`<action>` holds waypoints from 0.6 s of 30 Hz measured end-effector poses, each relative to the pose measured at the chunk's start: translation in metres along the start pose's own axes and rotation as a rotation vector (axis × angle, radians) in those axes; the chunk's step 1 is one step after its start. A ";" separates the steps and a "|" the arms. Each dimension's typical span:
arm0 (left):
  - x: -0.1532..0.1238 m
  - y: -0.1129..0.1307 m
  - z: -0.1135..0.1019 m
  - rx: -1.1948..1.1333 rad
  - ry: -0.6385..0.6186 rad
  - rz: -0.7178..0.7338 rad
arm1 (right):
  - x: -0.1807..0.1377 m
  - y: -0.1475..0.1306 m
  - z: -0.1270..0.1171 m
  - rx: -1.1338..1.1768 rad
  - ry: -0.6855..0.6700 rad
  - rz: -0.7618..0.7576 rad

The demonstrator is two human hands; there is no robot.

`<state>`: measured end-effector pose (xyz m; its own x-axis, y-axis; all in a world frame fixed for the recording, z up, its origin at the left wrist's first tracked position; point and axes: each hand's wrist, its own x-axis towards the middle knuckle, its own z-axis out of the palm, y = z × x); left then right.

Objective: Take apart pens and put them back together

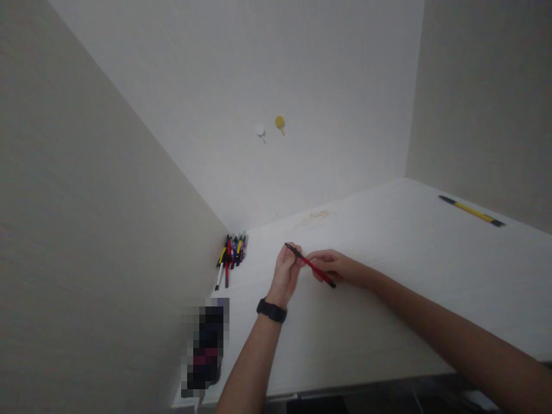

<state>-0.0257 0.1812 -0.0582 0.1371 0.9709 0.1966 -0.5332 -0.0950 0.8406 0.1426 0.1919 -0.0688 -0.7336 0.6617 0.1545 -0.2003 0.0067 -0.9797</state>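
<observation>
I judge the red-and-black pen point(311, 265) light, stiff and slightly slick, best taken mid-barrel. Slender, red-barrelled and black-ended, it slants between both hands over the tabletop point(388, 230); the left hand point(286, 273) has its fingers closed on the farther black end, the right hand's point(331, 267) curl beside the barrel, grip unconfirmed

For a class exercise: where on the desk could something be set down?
Bare: the desk between the right forearm and yellow pen; a narrower strip between the left hand and pen pile. Crowded: the left edge, with the pile and a pixelated item; the middle, around the right hand and red pen.
</observation>
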 end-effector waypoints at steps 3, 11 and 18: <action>0.002 -0.001 -0.002 0.000 0.036 -0.004 | 0.000 -0.001 -0.001 0.012 0.017 -0.008; 0.002 -0.001 -0.006 0.036 0.010 0.045 | 0.001 -0.005 0.001 -0.091 0.061 0.063; 0.002 0.000 -0.006 -0.007 0.014 0.087 | -0.001 -0.005 0.001 -0.115 0.033 0.074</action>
<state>-0.0299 0.1848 -0.0609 0.0781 0.9622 0.2611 -0.5484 -0.1772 0.8172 0.1432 0.1906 -0.0636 -0.7217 0.6877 0.0789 -0.0694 0.0415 -0.9967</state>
